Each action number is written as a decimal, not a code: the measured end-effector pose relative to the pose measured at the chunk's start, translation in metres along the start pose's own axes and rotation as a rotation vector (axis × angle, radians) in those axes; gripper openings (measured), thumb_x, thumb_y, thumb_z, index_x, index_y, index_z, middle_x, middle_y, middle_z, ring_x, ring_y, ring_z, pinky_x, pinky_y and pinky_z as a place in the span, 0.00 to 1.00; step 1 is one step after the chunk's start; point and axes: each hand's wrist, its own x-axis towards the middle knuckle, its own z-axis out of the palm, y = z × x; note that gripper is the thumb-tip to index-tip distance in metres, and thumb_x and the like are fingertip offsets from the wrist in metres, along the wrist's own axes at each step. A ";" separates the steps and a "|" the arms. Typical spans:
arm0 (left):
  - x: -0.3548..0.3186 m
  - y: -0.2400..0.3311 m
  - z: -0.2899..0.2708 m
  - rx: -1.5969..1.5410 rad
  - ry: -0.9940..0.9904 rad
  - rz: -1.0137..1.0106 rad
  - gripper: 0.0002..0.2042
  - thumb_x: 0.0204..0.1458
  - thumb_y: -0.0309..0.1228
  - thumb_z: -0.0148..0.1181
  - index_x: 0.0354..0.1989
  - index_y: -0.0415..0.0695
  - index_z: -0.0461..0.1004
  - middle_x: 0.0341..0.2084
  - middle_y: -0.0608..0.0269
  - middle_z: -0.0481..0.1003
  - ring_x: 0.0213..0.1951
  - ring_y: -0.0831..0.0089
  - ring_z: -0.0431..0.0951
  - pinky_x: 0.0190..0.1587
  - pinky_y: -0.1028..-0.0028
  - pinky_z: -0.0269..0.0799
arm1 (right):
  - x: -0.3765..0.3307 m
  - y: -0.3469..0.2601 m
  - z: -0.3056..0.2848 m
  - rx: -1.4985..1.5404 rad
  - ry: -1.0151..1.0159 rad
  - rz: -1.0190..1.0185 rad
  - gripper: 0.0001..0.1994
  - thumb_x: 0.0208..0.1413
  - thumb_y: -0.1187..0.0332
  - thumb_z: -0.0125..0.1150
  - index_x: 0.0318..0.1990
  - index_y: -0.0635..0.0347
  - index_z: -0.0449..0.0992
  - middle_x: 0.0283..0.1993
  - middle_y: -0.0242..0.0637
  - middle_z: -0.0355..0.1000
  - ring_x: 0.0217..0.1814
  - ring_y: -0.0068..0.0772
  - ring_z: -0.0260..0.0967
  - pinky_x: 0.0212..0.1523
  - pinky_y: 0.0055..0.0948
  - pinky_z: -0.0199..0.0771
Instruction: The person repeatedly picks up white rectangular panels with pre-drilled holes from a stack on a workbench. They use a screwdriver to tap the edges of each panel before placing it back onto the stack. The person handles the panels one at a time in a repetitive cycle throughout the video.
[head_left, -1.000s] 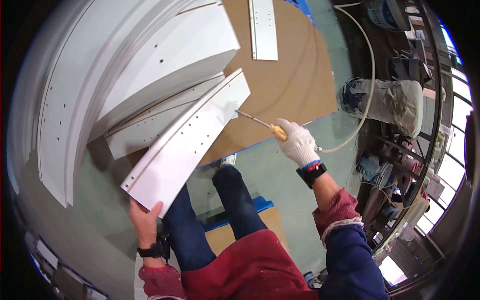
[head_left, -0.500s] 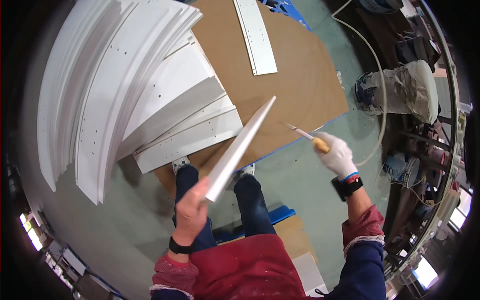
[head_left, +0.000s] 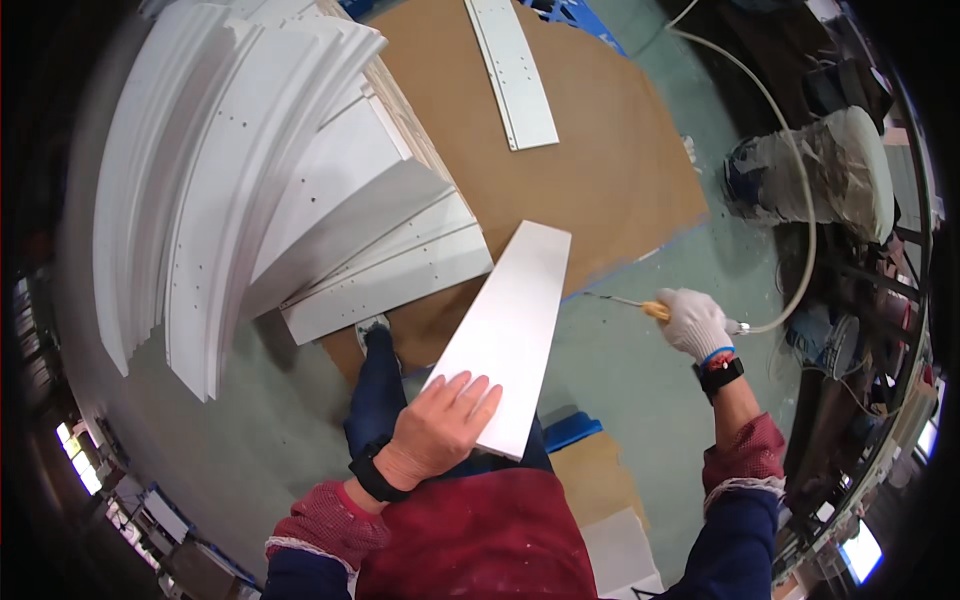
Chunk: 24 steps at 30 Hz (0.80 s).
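Observation:
My bare left hand (head_left: 445, 420) grips a white board (head_left: 515, 330) near its lower end. Its fingers lie across the board's broad face, while the thumb is hidden. The board is tilted up in front of my legs, its far end over the brown sheet. To the right, my gloved right hand (head_left: 692, 322) is closed round an air blow gun (head_left: 655, 309) with a yellow body and a thin metal nozzle. That nozzle points left toward the board without touching it. A pale hose (head_left: 806, 235) meets a metal fitting behind the glove.
Many similar white boards (head_left: 215, 220) stand and lean in a fanned stack at left. Another drilled board (head_left: 512, 75) lies on the brown sheet (head_left: 610, 150). A wrapped round object (head_left: 830, 175) and cluttered shelving line the right side. Something blue (head_left: 572, 430) lies beside my legs.
My left hand has turned the board from nearly edge-on to show its broad face, moving it slightly right. My right hand and the air blow gun have shifted a little right and down.

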 end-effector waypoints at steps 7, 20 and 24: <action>-0.018 0.010 0.014 0.034 -0.028 0.085 0.16 0.47 0.29 0.53 0.45 0.40 0.74 0.43 0.51 0.74 0.45 0.59 0.74 0.46 0.66 0.71 | -0.005 0.006 0.036 0.276 0.084 -0.201 0.07 0.48 0.63 0.58 0.35 0.51 0.72 0.33 0.42 0.73 0.37 0.48 0.72 0.35 0.44 0.72; -0.068 -0.043 -0.042 -0.971 0.767 -1.065 0.14 0.52 0.31 0.62 0.39 0.31 0.76 0.28 0.60 0.79 0.30 0.80 0.75 0.35 0.77 0.71 | -0.054 0.056 0.119 0.275 0.018 -0.274 0.09 0.41 0.63 0.66 0.29 0.50 0.72 0.27 0.41 0.69 0.34 0.49 0.69 0.32 0.42 0.71; -0.130 -0.023 -0.080 -1.245 0.987 -1.147 0.14 0.53 0.30 0.60 0.43 0.32 0.74 0.37 0.58 0.77 0.39 0.75 0.76 0.46 0.74 0.70 | -0.054 0.049 0.128 0.235 -0.104 -0.241 0.10 0.39 0.61 0.66 0.28 0.51 0.72 0.25 0.41 0.70 0.31 0.49 0.70 0.31 0.42 0.70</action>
